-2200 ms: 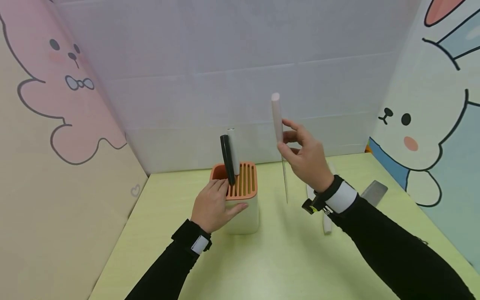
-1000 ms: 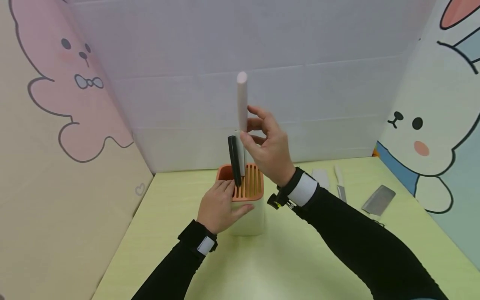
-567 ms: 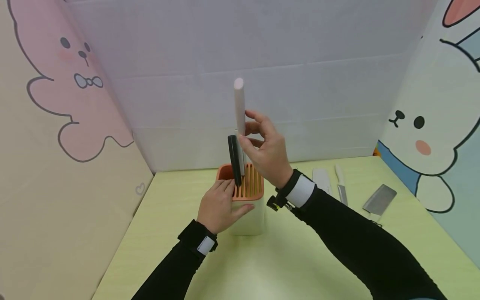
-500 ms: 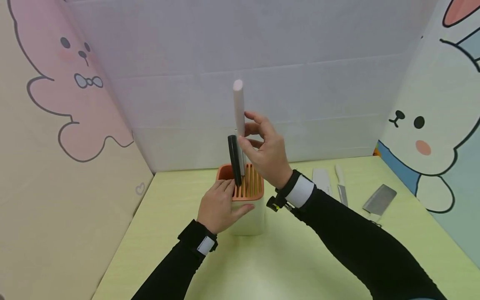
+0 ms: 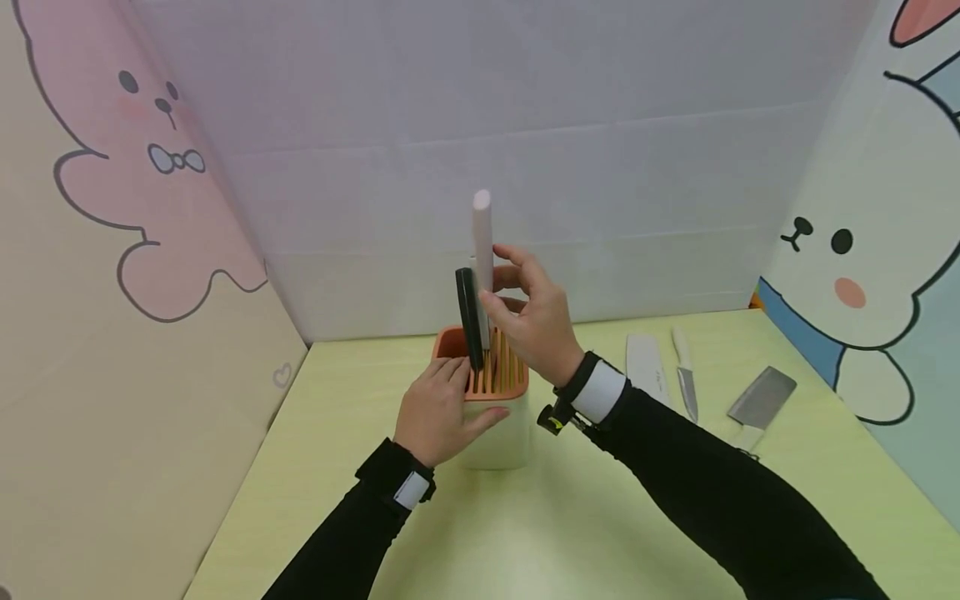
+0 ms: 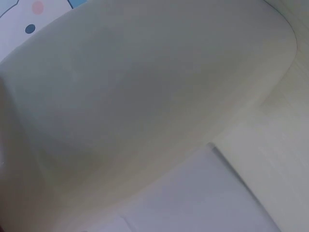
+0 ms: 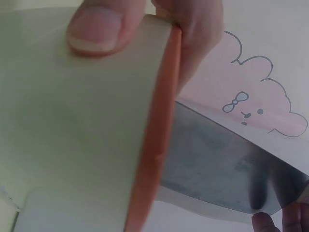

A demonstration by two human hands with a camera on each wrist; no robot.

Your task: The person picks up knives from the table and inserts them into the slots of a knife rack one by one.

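A cream knife block [image 5: 495, 437] with an orange slotted top [image 5: 510, 379] stands on the green table. My left hand [image 5: 442, 404] grips its near side, thumb along the front wall. My right hand [image 5: 525, 308] pinches the pale handle of a knife [image 5: 482, 237] held upright, blade down in a slot. A black-handled tool [image 5: 468, 317] stands in the block beside it. In the right wrist view the grey blade [image 7: 217, 164] meets the orange rim [image 7: 161, 135], with my left thumb [image 7: 94, 29] on the cream wall. The block's wall [image 6: 145, 96] fills the left wrist view.
On the table to the right lie a white sheath or blade [image 5: 645, 367], a small white-handled knife [image 5: 684, 375] and a cleaver [image 5: 761, 398]. Cartoon-printed panels wall in the table at the left, back and right. Bare green table [image 5: 540, 533] lies in front of the block.
My right hand has carried the pale-handled knife from the air right of the block to over the slots, then lowered it so the blade sinks in. My left hand has stayed on the block.
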